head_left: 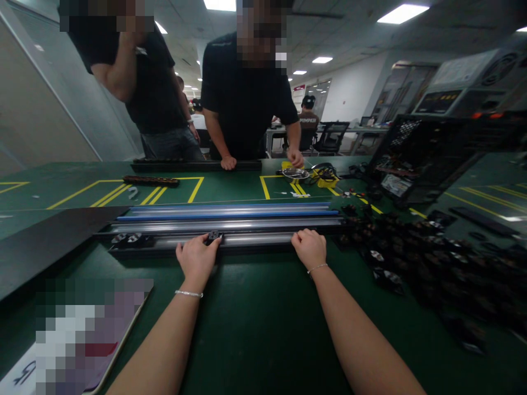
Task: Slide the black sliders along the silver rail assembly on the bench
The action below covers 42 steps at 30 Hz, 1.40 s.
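A long black-edged metal rail (257, 239) lies crosswise on the green table in front of me. My left hand (196, 257) is closed at its near edge, thumb and fingers around a small black block (214, 237) that sits in the rail. Farther right, my right hand (309, 248) grips the rail with curled fingers. Two small black pieces with shiny round faces (127, 239) sit in the rail's left end. Just behind it are another metal rail (230, 225) and a blue-edged rail (230, 211).
A heap of small black parts (436, 269) spreads over the right side. Behind it leans an open computer case (415, 159). A dark flat panel (53, 244) and a purple-and-white flat item (119, 323) lie left. Across the table, a person (247, 99) leans beside a metal dish (295, 173); another person stands left.
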Motion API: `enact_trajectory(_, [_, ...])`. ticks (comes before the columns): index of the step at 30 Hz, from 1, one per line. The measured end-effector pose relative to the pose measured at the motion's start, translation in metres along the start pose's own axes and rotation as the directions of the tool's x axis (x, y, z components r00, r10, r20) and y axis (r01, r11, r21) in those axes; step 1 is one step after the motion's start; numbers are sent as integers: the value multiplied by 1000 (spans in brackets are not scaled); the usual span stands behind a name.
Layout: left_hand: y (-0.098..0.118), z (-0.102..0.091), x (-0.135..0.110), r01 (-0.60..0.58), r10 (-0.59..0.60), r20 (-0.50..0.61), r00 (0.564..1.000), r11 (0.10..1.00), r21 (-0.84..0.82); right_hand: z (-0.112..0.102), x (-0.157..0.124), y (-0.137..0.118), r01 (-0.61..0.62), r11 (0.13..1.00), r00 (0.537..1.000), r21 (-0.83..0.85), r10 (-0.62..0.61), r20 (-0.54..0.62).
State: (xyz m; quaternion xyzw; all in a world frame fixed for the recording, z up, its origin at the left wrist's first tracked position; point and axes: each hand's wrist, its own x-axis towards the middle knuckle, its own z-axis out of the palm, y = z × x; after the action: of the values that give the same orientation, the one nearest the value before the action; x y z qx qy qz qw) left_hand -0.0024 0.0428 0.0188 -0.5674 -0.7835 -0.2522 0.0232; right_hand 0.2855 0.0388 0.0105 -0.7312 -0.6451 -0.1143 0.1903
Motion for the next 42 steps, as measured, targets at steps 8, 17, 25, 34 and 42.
enact_trajectory(8, [3, 1, -2, -33, 33, 3, 999, 999, -10, 1, 0, 0, -5, 1000, 1000, 13, 5, -1])
enact_trajectory(17, [6, 0, -4, -71, 71, 18, 997, 997, -29, 0, 0, 0, 1, 999, 1000, 32, -1, -11])
enact_trajectory(25, [5, 2, -5, -92, 93, 10, 996, 995, -41, -1, 0, -1, -4, 1000, 1000, 21, 4, -2])
enact_trajectory(34, [8, 4, -6, -116, 118, 24, 993, 991, -59, 1, 0, 0, -13, 1000, 1000, 15, 13, -2])
enact_trajectory(42, [12, 5, -9, -153, 154, 11, 988, 984, -91, 0, 0, 0, -9, 1000, 1000, 19, 9, -1])
